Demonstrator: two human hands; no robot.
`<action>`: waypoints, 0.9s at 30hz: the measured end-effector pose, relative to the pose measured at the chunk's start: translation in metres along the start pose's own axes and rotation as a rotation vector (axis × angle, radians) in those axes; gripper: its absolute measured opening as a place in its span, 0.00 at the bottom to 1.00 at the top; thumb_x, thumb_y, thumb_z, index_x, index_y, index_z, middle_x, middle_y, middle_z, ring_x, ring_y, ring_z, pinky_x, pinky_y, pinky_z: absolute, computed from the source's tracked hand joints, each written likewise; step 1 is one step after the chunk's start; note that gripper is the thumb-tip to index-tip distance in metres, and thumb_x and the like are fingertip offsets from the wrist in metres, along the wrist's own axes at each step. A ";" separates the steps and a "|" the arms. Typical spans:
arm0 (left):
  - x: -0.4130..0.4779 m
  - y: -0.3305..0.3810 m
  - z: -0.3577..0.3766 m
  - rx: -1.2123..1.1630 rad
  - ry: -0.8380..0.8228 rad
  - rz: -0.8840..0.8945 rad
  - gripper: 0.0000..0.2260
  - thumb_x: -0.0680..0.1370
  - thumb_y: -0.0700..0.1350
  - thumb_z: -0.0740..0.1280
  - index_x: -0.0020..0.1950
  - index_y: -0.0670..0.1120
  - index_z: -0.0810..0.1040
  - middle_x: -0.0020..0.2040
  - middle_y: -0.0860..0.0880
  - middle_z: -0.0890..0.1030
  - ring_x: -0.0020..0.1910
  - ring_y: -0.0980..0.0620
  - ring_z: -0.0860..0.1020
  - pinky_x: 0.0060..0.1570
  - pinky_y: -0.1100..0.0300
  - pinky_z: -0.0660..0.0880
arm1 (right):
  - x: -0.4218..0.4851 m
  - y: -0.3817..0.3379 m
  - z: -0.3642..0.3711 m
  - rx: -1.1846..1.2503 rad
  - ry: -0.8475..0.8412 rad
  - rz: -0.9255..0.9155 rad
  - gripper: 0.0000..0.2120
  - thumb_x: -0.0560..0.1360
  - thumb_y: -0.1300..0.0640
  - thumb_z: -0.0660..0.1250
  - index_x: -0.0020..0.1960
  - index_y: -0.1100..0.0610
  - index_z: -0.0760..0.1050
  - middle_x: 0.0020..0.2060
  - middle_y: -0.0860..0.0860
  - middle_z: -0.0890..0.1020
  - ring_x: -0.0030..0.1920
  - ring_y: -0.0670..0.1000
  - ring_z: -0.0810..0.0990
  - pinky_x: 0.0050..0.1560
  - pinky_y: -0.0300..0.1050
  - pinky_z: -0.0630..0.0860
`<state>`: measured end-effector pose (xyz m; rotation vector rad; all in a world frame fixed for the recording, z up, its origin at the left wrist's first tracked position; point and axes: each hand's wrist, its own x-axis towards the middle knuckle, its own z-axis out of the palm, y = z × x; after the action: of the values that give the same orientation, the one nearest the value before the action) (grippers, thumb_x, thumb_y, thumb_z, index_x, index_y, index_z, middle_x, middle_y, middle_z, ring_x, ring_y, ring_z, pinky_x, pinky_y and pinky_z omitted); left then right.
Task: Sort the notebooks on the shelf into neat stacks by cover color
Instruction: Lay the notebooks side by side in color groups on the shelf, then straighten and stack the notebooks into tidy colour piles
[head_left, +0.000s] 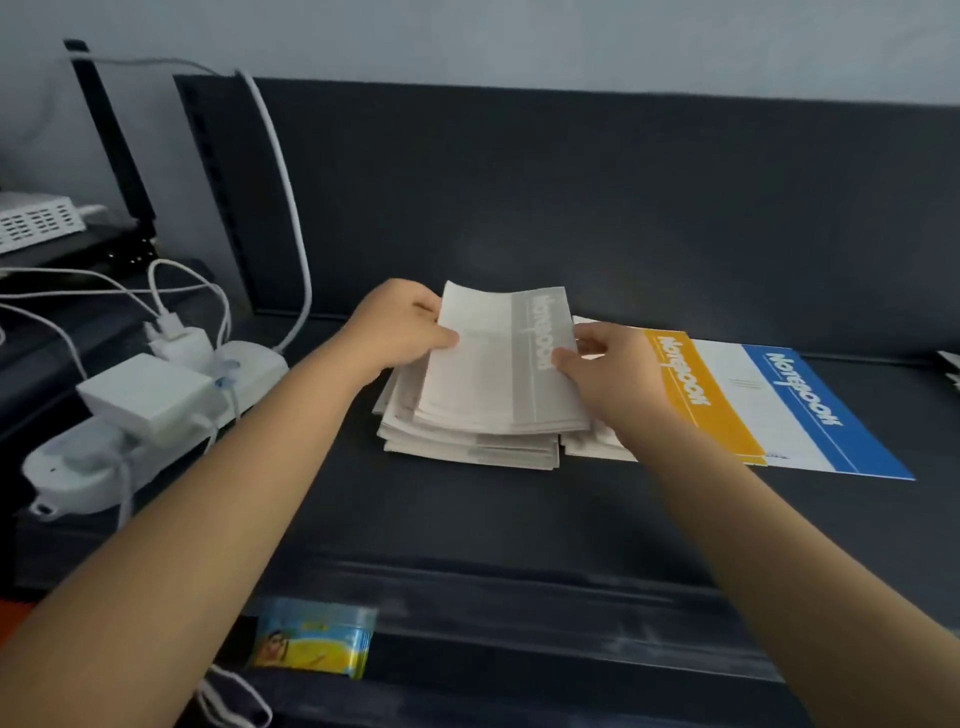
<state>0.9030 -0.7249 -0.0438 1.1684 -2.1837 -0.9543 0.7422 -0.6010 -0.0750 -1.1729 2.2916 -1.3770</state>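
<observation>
Grey notebook (498, 358), possibly a thin bundle of several, was held tilted just above the grey stack (467, 449), near edge touching or almost touching the stack top. Left hand (400, 325) gripped the left edge, thumb on the cover and fingers curled behind. Right hand (608, 364) pinched the right edge by the printed band.

Handling, judged: light paper covers, thin, floppy. A one-corner hold would likely let it sag, so a two-edge hold at opposite sides suits it. Covers looked smooth, and the stack beneath was fanned out of square, so sheets probably slide easily. Best squared by pressing on the sides.

Other piles: yellow notebook (701, 395) lay just beside the grey stack on the right, overlapping the blue notebook (810, 410) beyond it. Both lay flat on the shelf (467, 530).

Shelf: dark, matte, flat, with a dark back panel (571, 182) and a pale wall above. At left, a white power strip (249, 364) carried a white adapter (145, 397) and cables (280, 171), near the grey stack but apart from it. A colourful packet (311, 639) sat on the lower ledge at front.
</observation>
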 end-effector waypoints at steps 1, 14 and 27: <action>0.002 -0.007 0.001 0.034 0.005 0.009 0.15 0.73 0.40 0.73 0.60 0.43 0.79 0.51 0.51 0.80 0.52 0.53 0.78 0.43 0.63 0.73 | 0.000 0.000 0.005 -0.071 0.002 -0.002 0.12 0.76 0.58 0.66 0.58 0.60 0.78 0.49 0.51 0.81 0.51 0.53 0.79 0.52 0.49 0.76; 0.002 0.014 0.030 0.413 0.018 0.256 0.19 0.79 0.52 0.66 0.66 0.45 0.74 0.65 0.48 0.75 0.64 0.46 0.72 0.62 0.50 0.71 | -0.004 0.017 -0.012 -0.321 0.061 -0.103 0.10 0.76 0.53 0.66 0.52 0.56 0.81 0.48 0.49 0.81 0.39 0.46 0.75 0.32 0.34 0.65; -0.026 0.152 0.168 0.678 -0.148 0.554 0.26 0.76 0.65 0.63 0.66 0.49 0.71 0.61 0.49 0.77 0.58 0.48 0.76 0.49 0.54 0.75 | -0.023 0.092 -0.190 -0.661 0.205 0.047 0.14 0.75 0.48 0.66 0.53 0.57 0.78 0.50 0.52 0.81 0.51 0.54 0.77 0.43 0.44 0.69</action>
<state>0.7235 -0.5846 -0.0374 0.6628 -2.8361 -0.0568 0.6051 -0.4399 -0.0533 -1.1565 3.0273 -0.7539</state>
